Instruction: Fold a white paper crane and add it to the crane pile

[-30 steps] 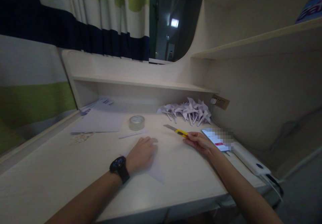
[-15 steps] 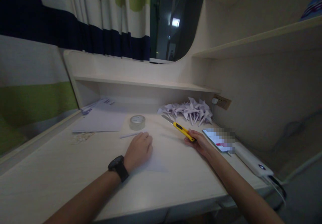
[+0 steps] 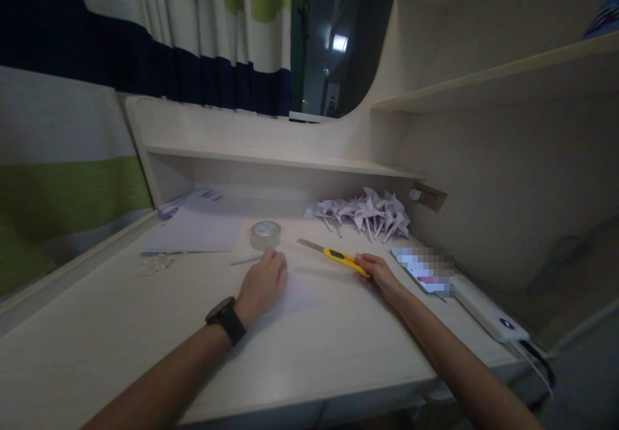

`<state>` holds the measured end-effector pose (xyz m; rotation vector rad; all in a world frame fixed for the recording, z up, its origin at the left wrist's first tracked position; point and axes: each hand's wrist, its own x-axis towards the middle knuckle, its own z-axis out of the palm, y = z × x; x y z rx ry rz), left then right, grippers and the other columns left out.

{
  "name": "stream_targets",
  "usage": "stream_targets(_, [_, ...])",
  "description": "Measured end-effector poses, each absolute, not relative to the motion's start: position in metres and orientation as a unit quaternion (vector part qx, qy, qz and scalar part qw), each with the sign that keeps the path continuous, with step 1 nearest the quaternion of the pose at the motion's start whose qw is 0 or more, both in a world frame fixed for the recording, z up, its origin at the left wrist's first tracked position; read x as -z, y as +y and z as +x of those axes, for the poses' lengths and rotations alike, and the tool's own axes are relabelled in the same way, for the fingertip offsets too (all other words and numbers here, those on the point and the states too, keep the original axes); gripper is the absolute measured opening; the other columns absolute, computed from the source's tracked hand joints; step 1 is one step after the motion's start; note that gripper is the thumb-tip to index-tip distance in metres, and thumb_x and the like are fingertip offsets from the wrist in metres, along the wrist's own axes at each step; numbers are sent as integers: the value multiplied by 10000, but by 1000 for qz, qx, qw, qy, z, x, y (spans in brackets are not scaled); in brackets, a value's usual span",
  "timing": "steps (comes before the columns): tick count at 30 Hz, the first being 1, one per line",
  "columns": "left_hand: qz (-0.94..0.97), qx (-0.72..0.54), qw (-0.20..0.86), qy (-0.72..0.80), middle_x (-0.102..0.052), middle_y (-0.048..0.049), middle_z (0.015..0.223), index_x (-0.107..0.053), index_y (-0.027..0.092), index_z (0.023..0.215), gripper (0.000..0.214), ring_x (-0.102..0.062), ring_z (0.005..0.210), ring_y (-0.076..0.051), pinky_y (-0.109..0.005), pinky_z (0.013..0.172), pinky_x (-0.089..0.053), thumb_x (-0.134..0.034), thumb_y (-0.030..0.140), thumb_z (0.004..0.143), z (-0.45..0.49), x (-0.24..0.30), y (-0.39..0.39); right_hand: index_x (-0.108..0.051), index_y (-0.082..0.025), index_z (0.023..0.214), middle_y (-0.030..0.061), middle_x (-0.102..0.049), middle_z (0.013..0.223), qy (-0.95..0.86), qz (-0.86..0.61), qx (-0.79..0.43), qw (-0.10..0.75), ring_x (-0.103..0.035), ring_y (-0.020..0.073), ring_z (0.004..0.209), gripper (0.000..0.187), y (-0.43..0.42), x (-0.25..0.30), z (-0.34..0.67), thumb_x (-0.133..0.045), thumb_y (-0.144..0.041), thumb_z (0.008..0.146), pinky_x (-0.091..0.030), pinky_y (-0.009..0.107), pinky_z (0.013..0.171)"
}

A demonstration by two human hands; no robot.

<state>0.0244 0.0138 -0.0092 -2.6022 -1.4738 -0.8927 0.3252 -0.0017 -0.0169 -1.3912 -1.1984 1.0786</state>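
My right hand [image 3: 380,276] is closed round the rear end of a yellow utility knife [image 3: 341,257]. The knife's blade is out and points left, above the desk. My left hand [image 3: 265,282], with a black watch on its wrist, rests palm down on a small piece of white paper [image 3: 300,296]. Its fingers are bent and close together, pressing the paper down, and the fingertips are partly hidden. A thin white paper stick [image 3: 245,260] lies just beyond these fingers. Behind it stands a roll of clear tape [image 3: 265,234].
White sheets [image 3: 196,227] are stacked at the back left. Several folded paper pinwheels [image 3: 370,212] lie heaped at the back right. A phone [image 3: 418,270] and a white power bank [image 3: 488,311] with cables line the right side. A low shelf [image 3: 285,160] spans the back.
My right hand has brought the knife leftward and lower, with the blade turned flatter. My left hand has shifted slightly left and away from me, and the paper has moved the same way.
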Motion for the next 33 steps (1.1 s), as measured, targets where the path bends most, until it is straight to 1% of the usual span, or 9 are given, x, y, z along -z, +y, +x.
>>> stream_targets(3, [-832,300,7,-468,-533,-55,910,-510,191,857,129,-560,772,-194,-325,705,-431,-396,130,855,25,7,12,-580,-176,661,-48,-427,498,-512,-595,-389,483,-336,88,433,400,1,17,326,-664,-565,699,-218,233,399])
stream_targets(6, [-830,308,11,-464,-530,-60,922,-520,186,864,128,-558,774,-198,-327,702,-431,-408,127,844,26,5,9,-563,-166,582,-32,-445,531,-551,-591,-335,484,-372,102,511,428,4,18,328,-664,-573,671,-253,248,481])
stream_targets(8, [-827,316,9,-465,-527,-60,934,-525,185,876,132,-563,790,-199,-325,708,-434,-411,128,843,27,5,8,-553,-165,561,-28,-450,541,-569,-588,-319,478,-388,110,542,425,5,19,329,-656,-564,665,-262,252,518])
stream_targets(12, [-821,329,-8,-466,-527,-57,956,-528,189,899,143,-573,825,-196,-320,732,-438,-412,126,844,27,6,9,-561,-165,575,-28,-443,536,-584,-599,-314,448,-385,118,545,411,5,23,330,-622,-558,682,-251,252,522])
stream_targets(15, [-814,343,-18,-469,-522,-54,924,-514,194,858,125,-570,837,-204,-325,742,-437,-407,130,847,26,7,10,-568,-166,586,-24,-448,535,-599,-605,-306,427,-387,122,542,412,5,26,331,-597,-559,706,-254,248,515])
stream_targets(21, [-811,362,-32,-459,-514,-48,887,-486,204,833,119,-551,799,-204,-331,724,-424,-393,130,843,26,8,12,-588,-161,596,-26,-452,529,-635,-595,-291,399,-391,122,536,409,6,32,332,-568,-538,754,-258,244,517])
stream_targets(27, [-818,351,-34,-454,-520,-44,874,-485,202,838,129,-549,813,-205,-332,743,-425,-386,119,841,25,10,14,-596,-160,592,-28,-458,531,-676,-584,-268,360,-403,124,551,380,6,35,332,-559,-490,776,-269,241,529])
stream_targets(31, [-823,320,-28,-468,-528,-50,904,-506,195,869,137,-560,811,-203,-334,750,-433,-392,123,850,25,13,17,-616,-156,602,-20,-490,544,-692,-582,-254,345,-431,131,568,367,6,33,333,-559,-474,777,-294,241,542])
stream_targets(33, [-828,300,-20,-472,-536,-57,926,-522,189,891,146,-562,813,-203,-336,755,-438,-402,119,846,24,14,18,-641,-153,630,-12,-533,568,-702,-578,-250,333,-458,137,578,357,5,31,333,-567,-470,778,-314,244,551])
